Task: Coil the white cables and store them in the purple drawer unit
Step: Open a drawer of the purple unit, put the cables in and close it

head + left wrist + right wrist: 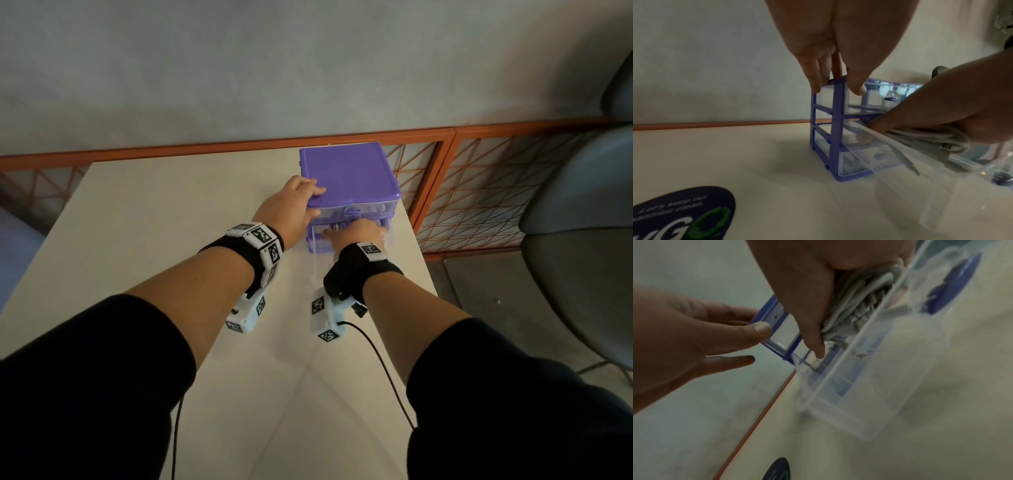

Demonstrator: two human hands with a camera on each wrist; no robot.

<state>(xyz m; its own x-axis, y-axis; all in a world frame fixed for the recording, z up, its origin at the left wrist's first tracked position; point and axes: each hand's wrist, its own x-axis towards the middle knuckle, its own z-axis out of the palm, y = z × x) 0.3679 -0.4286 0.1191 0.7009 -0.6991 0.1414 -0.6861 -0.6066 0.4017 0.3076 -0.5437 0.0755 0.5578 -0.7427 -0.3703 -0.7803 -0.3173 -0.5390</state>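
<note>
Bundle of coiled white cables [857,293] bunched under the right hand [358,233], pressed down into the pulled-out middle drawer [863,386] of the purple drawer unit [349,174]. Gripped that way, judging by the loops, to keep the coil from springing open before it is fully inside. One loose cable end [908,164] hanging over the clear drawer wall, not yet tucked in. Right-hand fingers curled round the bundle, one finger stretched down into the drawer, probably guiding the coil toward the bottom.

Drawer itself of clear plastic, drawn well forward and tipped downward at its front, hence easy to load from above but prone to slipping out of its rails. Top drawer [863,100] pushed in, with a small object inside too unclear to name; bottom drawer [853,164] also pushed in.

Left hand [291,205] set on the near left top corner of the unit, fingers straight over the lid, thumb against the front of the top drawer. Placed there, most likely, to brace the light frame against the push of the other hand, and to stop it sliding on the smooth pale table [154,222]. No grasp in that hand, only pressure.

Unit standing at the far right part of the table, near the orange-framed mesh railing [479,178]. Dark round sticker [684,214] with printed lettering lying on the table, well apart from the unit. Grey chair [582,240] off to the right. Black-strapped trackers on both wrists.

Storage step nearly done by the look of it: stray end to tuck, drawer to shut.
</note>
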